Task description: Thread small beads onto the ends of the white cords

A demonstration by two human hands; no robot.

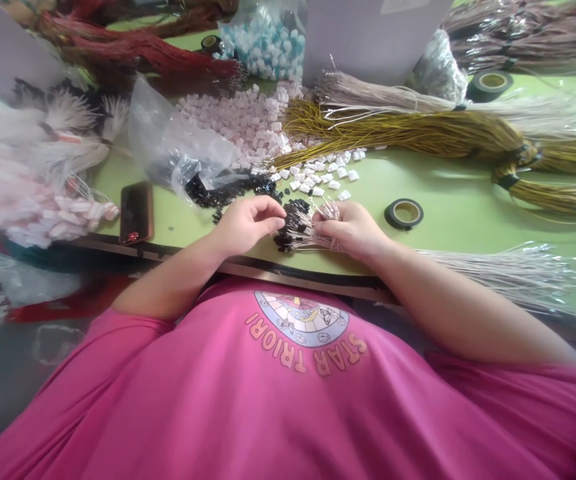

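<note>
My right hand is closed around a bundle of thin white wires, with metal-tipped ends showing above the thumb. Small black connectors sit on the wire ends at the bundle's left. Beside them is my left hand, its thumb and index finger pinched close together; whatever lies between the fingertips is too small to make out. The rest of the white wires extends to the right beneath my right forearm. Just behind my hands, loose black connectors lie in a pile.
White connectors are heaped at the back, near a clear plastic bag. Yellow wires stretch across the back right. A black tape roll lies right of my hands, and a phone rests near the table's front edge.
</note>
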